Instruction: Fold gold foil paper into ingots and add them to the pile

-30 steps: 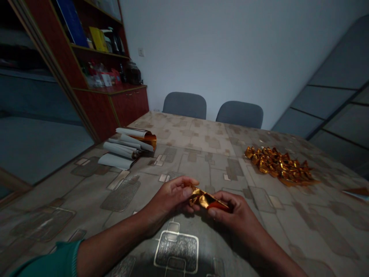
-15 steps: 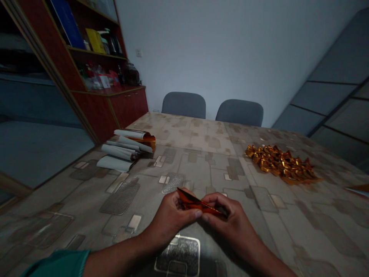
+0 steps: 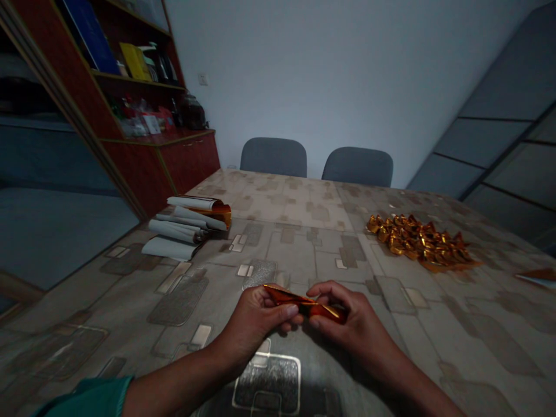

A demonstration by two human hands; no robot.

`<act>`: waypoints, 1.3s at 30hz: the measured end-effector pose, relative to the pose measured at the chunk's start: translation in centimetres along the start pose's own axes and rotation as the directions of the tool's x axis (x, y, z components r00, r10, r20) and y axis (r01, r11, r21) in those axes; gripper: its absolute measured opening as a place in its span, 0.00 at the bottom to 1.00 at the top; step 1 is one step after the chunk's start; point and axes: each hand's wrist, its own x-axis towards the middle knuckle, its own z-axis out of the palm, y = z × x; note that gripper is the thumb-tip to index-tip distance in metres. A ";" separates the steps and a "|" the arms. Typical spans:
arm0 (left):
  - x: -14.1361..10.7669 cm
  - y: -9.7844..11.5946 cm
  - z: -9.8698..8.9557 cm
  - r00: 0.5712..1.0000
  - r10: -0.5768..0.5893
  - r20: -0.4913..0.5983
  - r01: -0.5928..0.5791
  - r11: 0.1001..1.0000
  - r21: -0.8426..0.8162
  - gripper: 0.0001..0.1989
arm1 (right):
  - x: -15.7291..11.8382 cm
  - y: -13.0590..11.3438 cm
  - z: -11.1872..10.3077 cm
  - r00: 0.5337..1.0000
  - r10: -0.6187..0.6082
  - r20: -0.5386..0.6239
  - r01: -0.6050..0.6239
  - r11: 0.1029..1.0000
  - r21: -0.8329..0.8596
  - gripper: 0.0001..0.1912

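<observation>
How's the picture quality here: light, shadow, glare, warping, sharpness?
Head view: dim overall, darker at upper left. Head view: shadow on the tablecloth below the right hand; glints on the held gold foil and a patterned patch nearby. Head view: red cabinet and grey panels lean outward, suggesting wide-angle distortion; fine foil creases look soft.

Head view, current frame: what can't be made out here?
All in the head view:
Foil piece: underside, hidden by the left hand and right hand.
Foil cluster: exact count; its pieces overlap.
Sheet at far right: full extent, cut off by the picture's right edge.
Chairs: seats, hidden behind the table.
Yellow shelf item: any lettering, too small and dim.
</observation>
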 end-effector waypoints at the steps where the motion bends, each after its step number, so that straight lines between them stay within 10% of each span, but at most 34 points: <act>1: 0.0 0.0 0.0 1.000 0.006 -0.008 -0.006 1.000 -0.005 0.14 | 0.0 0.1 0.0 1.000 -0.005 0.005 0.005 1.000 -0.002 0.14; 20: 0.1 -0.2 -0.4 0.999 -0.035 0.019 0.036 0.999 -0.039 0.20 | 0.3 1.0 -0.9 0.996 -0.059 -0.060 0.053 0.994 -0.100 0.08; 33: -0.2 1.2 0.0 0.966 0.251 -0.057 -0.218 0.917 0.334 0.08 | 0.3 0.2 0.1 0.996 -0.086 -0.002 0.084 0.976 -0.199 0.07; 39: -0.1 1.2 -0.1 0.983 0.171 -0.062 -0.143 0.937 0.318 0.09 | 0.1 0.2 0.0 0.999 -0.038 0.020 0.040 0.993 -0.108 0.05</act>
